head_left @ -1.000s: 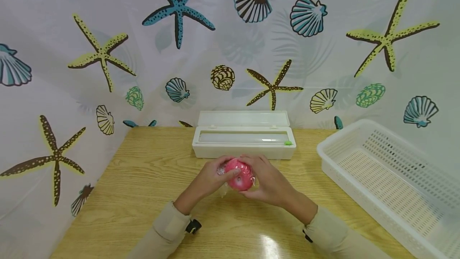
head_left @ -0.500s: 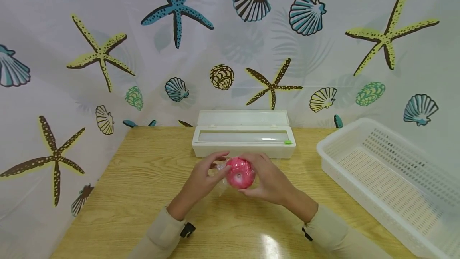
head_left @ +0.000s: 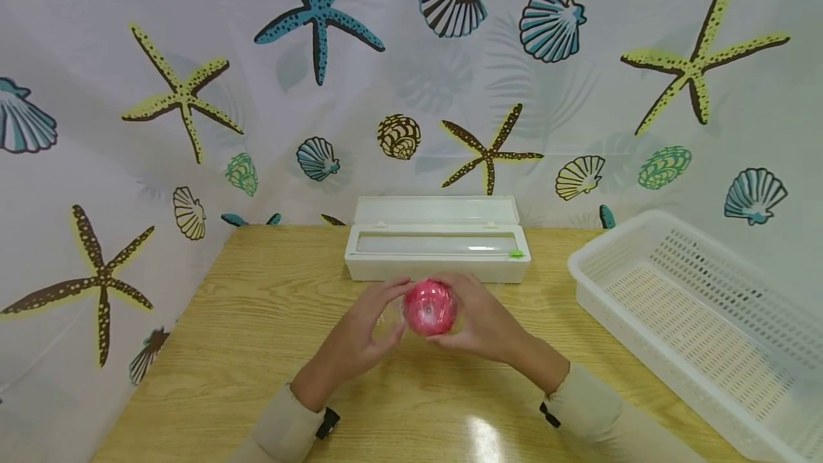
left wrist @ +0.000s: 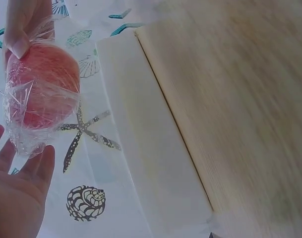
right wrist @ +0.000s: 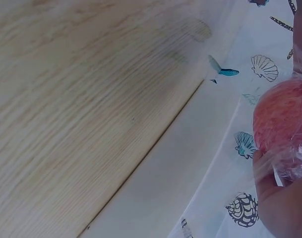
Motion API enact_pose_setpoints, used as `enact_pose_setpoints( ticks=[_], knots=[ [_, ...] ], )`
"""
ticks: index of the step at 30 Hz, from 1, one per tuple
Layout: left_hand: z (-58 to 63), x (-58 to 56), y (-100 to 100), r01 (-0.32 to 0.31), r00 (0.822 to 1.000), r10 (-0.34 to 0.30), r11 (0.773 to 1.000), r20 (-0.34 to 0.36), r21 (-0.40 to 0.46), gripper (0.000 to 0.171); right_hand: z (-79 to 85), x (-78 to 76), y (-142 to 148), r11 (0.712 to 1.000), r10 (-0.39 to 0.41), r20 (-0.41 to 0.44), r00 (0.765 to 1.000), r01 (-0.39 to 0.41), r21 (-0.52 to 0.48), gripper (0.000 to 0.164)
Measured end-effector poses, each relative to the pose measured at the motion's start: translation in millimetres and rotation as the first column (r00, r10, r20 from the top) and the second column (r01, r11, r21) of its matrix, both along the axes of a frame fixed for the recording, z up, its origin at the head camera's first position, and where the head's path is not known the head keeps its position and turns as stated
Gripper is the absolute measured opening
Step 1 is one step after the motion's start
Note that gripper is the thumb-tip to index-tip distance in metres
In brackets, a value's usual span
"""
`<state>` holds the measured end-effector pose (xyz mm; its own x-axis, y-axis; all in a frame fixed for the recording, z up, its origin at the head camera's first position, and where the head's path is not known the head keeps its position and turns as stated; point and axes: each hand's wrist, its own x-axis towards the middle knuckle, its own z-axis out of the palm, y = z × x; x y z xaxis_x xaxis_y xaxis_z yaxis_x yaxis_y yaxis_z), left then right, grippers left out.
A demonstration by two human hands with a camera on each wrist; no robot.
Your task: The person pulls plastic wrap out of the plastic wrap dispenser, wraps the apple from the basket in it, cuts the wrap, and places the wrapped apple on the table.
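A round pinkish-red apple point(head_left: 429, 308), wrapped in crinkled cling film, is in the middle of the head view with its pale dimple facing me. My right hand point(head_left: 485, 320) grips it from the right, fingers over the top and thumb below. My left hand point(head_left: 352, 331) is at its left, thumb and fingers spread apart. In the left wrist view the left hand point(left wrist: 19, 201) has its fingertips close to the loose film under the apple point(left wrist: 44, 87); whether they touch is hard to tell. The right wrist view shows the apple point(right wrist: 279, 116) partly cut off at the edge.
Behind the hands stands a white cling film dispenser point(head_left: 437, 270), its lid point(head_left: 437, 210) raised and a green slider point(head_left: 516, 254) at its right end. A white plastic basket point(head_left: 633, 320) is on the right of the wooden table point(head_left: 257, 306). A sea-patterned cloth point(head_left: 360, 106) hangs behind.
My left hand has let go of the wrapped apple and drawn back to the left, its fingers opening. The right hand keeps hold of the apple, which has turned slightly.
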<state>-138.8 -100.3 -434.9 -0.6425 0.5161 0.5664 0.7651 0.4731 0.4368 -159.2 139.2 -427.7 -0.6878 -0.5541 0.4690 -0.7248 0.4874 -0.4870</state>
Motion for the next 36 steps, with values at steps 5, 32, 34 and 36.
enact_pose_setpoints(
  ticks=[5,32,34,36],
  knots=[
    [-3.2,0.7,3,0.018,0.998,-0.02,0.999,-0.059,-0.034,0.067,-1.2,0.3,0,0.999,-0.039,0.067,0.997,0.042,-0.035,0.083],
    [-20.3,-8.4,21,0.022,0.999,-0.025,0.995,-0.024,-0.093,0.089,2.7,1.0,-2,0.989,-0.06,0.37,0.927,0.105,-0.101,0.087],
    [-20.5,-8.7,22,0.028,0.999,-0.03,0.996,-0.015,-0.083,0.09,3.7,1.0,-2,0.989,-0.062,0.396,0.916,0.111,-0.101,0.088],
    [-20.9,-9.1,23,0.026,1.0,-0.027,0.996,-0.009,-0.083,0.09,4.4,0.8,-2,0.989,-0.071,0.415,0.907,0.119,-0.093,0.088]
  ],
)
